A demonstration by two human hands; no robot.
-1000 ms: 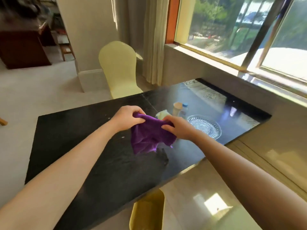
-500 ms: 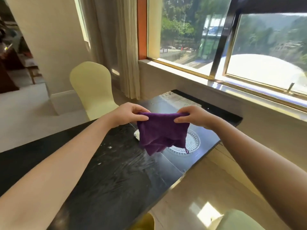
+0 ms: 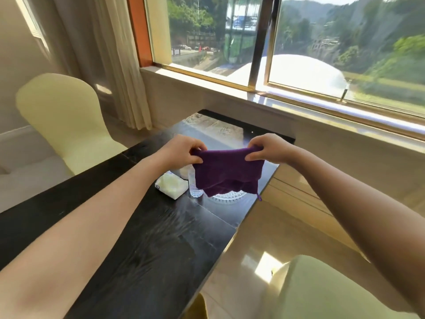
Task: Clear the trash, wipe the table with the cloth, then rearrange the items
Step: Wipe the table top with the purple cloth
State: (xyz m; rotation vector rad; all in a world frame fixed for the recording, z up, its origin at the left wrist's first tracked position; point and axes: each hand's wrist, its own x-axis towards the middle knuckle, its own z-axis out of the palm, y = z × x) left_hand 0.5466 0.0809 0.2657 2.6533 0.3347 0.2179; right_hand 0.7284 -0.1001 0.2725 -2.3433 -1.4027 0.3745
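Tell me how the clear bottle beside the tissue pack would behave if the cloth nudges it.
The clear bottle stands upright and looks tall and narrow, so it would probably tip, then roll. It seems thin plastic, likely light; how full it is cannot be told. The glossy table may let it slide.

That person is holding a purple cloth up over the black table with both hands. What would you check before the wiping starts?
1. Grip on the cloth: ok. The left hand and the right hand each pinch a top corner.
2. Cloth spread out: ok. It hangs stretched between the hands.
3. Wiping path on the table: not ok. A tissue pack, a bottle and a glass dish stand right under the cloth.
4. Bottle capped: cannot tell. Its top is hidden.
5. Trash all cleared: cannot tell. The cloth and arms hide part of the tabletop.
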